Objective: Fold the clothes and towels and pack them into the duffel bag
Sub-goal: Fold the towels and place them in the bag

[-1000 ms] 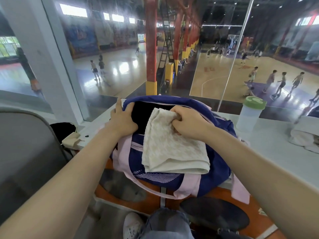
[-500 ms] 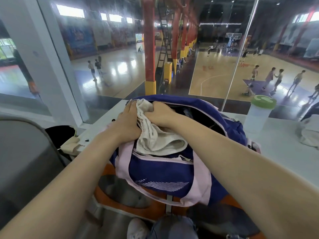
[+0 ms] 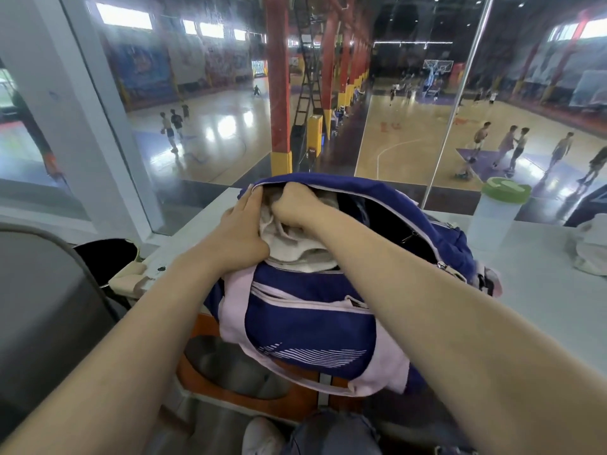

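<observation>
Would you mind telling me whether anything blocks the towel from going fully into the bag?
Nothing visible does: the towel is already partly inside the open bag, with the right hand pushing it in.

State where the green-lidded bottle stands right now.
In the head view, the green-lidded bottle stands upright on the white table, to the right of the blue duffel bag, with white cloth further right.
</observation>
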The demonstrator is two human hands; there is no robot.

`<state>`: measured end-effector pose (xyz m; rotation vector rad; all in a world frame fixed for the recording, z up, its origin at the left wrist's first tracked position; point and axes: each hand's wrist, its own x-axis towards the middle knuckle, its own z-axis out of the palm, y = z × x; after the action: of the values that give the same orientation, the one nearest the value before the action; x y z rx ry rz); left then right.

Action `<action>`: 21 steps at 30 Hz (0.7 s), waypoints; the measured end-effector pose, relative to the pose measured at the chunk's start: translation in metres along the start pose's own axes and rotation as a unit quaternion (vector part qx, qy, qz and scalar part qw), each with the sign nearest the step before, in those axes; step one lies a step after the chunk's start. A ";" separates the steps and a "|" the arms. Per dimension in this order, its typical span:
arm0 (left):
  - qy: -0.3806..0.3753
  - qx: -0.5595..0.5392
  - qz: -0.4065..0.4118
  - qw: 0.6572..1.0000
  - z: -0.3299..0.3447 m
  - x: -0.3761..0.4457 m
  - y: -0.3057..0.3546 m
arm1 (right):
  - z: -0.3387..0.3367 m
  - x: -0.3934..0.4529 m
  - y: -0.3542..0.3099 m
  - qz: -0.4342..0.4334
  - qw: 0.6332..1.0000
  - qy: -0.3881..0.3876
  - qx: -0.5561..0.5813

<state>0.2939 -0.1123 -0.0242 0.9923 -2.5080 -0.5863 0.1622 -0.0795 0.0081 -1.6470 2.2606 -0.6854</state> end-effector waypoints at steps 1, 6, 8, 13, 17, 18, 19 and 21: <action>-0.007 -0.003 -0.001 1.000 -0.002 0.000 0.000 | -0.004 -0.008 0.007 -0.037 0.998 0.000 -0.046; -0.015 0.012 -0.007 1.000 -0.007 0.001 -0.001 | 0.001 -0.035 0.040 -0.226 0.965 -0.006 -0.134; -0.015 0.027 -0.017 0.999 -0.006 0.000 0.002 | 0.011 -0.031 0.041 -0.225 0.966 -0.061 -0.112; -0.002 0.028 -0.057 0.998 -0.004 0.001 0.014 | 0.037 -0.015 0.035 -0.197 0.955 -0.077 -0.208; 0.005 0.042 -0.056 0.998 -0.013 0.004 0.020 | 0.047 -0.018 0.029 -0.160 0.943 -0.071 -0.284; 0.008 0.045 -0.056 0.997 -0.016 0.005 0.020 | 0.046 -0.017 0.028 -0.158 0.942 -0.073 -0.287; 0.013 0.048 -0.055 0.997 -0.018 0.005 0.021 | 0.045 -0.015 0.028 -0.162 0.944 -0.081 -0.275; 0.022 0.046 -0.057 0.997 -0.019 0.004 0.021 | 0.037 -0.018 0.031 -0.196 0.958 -0.081 -0.192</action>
<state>0.2887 -0.1054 0.0031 1.1768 -2.4721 -0.4803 0.1599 -0.0631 -0.0411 -2.2786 2.0592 -0.1726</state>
